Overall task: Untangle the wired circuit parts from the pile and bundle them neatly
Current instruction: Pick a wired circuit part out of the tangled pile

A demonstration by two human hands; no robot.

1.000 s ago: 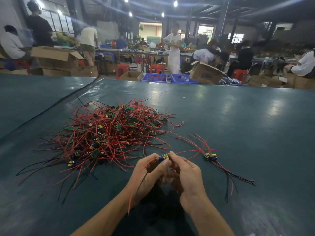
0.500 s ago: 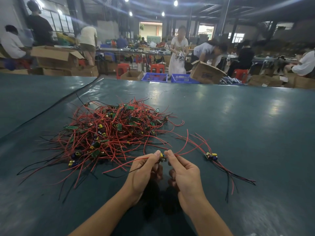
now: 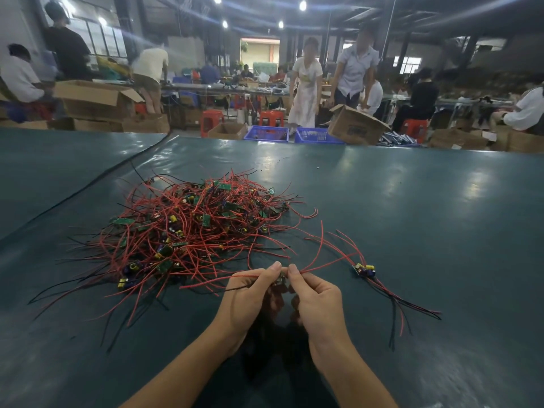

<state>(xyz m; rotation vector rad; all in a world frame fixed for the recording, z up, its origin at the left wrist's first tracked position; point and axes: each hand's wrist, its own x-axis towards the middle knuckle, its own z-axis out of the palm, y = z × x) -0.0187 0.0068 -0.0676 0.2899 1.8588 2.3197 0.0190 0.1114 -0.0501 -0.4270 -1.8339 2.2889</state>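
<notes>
Pinching circuit part (image 3: 281, 280); blue baskets (image 3: 266, 134) beyond table (image 3: 412, 216).

Dark green table (image 3: 412, 216). Beyond it: cardboard boxes (image 3: 97, 98), red stools (image 3: 212, 120), blue baskets (image 3: 266, 134). Ceiling lamps (image 3: 302, 5) lit.

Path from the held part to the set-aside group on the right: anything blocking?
Nothing solid. Left hand and right hand pinch the part; between it and the set-aside group lie only thin red leads on the table.
</notes>
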